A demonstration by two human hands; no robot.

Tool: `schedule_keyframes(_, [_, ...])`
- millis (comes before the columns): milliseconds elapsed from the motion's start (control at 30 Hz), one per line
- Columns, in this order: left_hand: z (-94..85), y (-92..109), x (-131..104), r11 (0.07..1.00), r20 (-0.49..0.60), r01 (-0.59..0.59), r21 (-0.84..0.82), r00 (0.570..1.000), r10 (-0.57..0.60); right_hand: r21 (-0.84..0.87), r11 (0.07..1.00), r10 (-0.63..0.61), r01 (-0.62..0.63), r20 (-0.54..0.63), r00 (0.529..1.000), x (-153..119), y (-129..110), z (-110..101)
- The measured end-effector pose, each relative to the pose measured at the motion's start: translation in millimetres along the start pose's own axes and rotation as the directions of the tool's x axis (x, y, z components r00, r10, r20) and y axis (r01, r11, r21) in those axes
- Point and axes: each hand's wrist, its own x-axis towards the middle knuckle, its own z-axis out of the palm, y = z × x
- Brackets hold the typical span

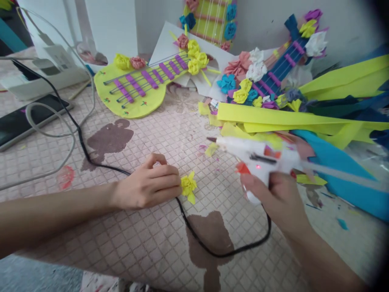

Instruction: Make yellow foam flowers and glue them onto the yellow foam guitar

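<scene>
My right hand [279, 198] grips a white hot glue gun [246, 152] by its handle. Its dark nozzle points left, a small red light glows on its side, and a pale glue stick [340, 174] sticks out behind. My left hand [152, 182] rests low over the table with curled fingers, at a small yellow paper flower [189, 186]. The fingertips meet the flower's left side; their exact grip is partly hidden. The gun's black cord [200, 241] loops across the table and passes under my left hand.
A yellow paper guitar [142, 97] with purple strips lies behind my hands. A blue paper guitar [273, 77] with flowers leans at the back right, beside yellow paper strips [273, 115] and blue paper [334, 166]. A phone [33, 117] and power strip [45, 83] lie left.
</scene>
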Motion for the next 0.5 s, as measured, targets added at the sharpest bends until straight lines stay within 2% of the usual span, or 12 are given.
schedule_keyframes(133, [1.9,1,-2,1.0,0.004,0.023,-0.001,1.0,-0.023,-0.012,0.988,-0.152,0.154,0.115,0.982,-37,0,-7])
schedule_keyframes(200, [2.5,1,-2,1.0,-0.008,0.023,-0.009,1.0,-0.023,-0.01,0.983,-0.18,0.185,0.201,0.963,-46,2,-6])
schedule_keyframes(333, [1.1,2,0,1.0,-0.028,0.009,0.003,1.0,-0.009,0.002,0.988,-0.147,0.156,0.335,0.931,-52,3,-2])
schedule_keyframes(500, [-0.9,2,3,0.999,-0.033,-0.004,0.034,0.999,0.005,0.049,0.992,-0.126,0.116,0.419,0.899,-49,-4,1])
